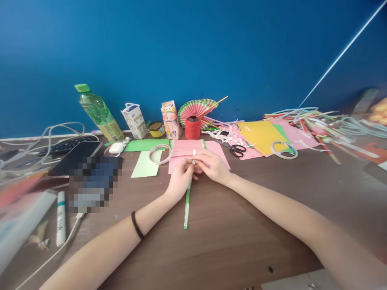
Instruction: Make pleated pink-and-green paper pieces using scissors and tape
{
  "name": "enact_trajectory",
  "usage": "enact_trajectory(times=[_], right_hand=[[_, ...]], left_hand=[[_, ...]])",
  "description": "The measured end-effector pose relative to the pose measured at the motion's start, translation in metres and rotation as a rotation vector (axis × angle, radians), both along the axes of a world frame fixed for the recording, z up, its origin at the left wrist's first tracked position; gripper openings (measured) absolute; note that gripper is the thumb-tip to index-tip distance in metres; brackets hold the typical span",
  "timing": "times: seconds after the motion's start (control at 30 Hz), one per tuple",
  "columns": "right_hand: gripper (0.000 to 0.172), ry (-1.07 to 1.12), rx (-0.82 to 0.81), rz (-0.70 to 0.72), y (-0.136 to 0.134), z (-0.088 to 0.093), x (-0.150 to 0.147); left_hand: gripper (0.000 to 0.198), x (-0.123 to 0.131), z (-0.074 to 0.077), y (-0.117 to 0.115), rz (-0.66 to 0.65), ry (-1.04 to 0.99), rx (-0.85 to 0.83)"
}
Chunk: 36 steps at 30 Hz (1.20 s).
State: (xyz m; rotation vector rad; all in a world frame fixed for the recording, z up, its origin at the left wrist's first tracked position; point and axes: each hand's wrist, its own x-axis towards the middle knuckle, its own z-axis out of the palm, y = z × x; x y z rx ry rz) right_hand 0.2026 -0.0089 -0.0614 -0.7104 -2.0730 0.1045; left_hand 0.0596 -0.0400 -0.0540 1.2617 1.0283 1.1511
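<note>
My left hand and my right hand meet over the brown table, both with fingers pinched on the upper end of a long green and white paper strip. The strip runs toward me across the table. Its white tip sticks up between my fingers. Just beyond my hands lies a pink sheet with green edging. A roll of clear tape sits left of it, partly on a light green sheet.
Along the blue wall stand a green bottle, a milk carton, a red thread spool and a paper fan. Scissors, another tape roll, coloured sheets and paper strips lie right. A glue stick, cables and a phone lie left.
</note>
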Motion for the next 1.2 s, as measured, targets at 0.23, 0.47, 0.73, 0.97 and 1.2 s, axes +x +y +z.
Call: enact_trajectory(times=[0.23, 0.47, 0.73, 0.97, 1.2], right_hand=[[0.015, 0.023, -0.024, -0.023, 0.000, -0.004, -0.001], [0.015, 0.000, -0.030, -0.003, 0.001, -0.004, -0.001], [0.014, 0.009, 0.039, 0.027, 0.000, -0.003, 0.001], [0.014, -0.014, -0.010, 0.010, -0.001, -0.003, 0.004], [0.014, -0.015, -0.048, 0.036, -0.004, 0.000, 0.004]], left_hand=[[0.010, -0.001, 0.000, -0.001, 0.039, 0.023, -0.017], [0.012, -0.003, 0.005, -0.006, 0.068, 0.185, 0.047], [0.013, -0.005, -0.002, -0.008, 0.059, 0.352, 0.173], [0.015, -0.006, -0.006, -0.008, 0.032, 0.470, 0.276], [0.013, -0.006, 0.000, -0.011, 0.041, 0.490, 0.281]])
